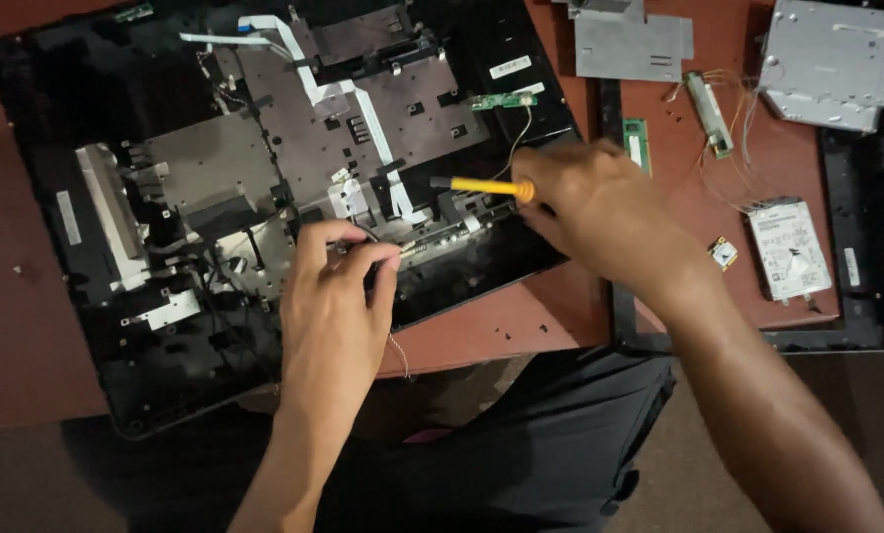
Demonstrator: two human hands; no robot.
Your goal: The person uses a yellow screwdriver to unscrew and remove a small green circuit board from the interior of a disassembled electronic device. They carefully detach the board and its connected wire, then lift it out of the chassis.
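Black plastic chassis [77, 326] of an opened laptop fills the left and centre of the frame. At lower centre the left hand [333, 316] is pinched on a thin wire [395, 347] at the chassis edge. Just right, a yellow screwdriver [481, 186] is gripped in the closed right hand [600, 212], its shaft lying level and pointing left. A hard drive [789, 247] lies at far right.
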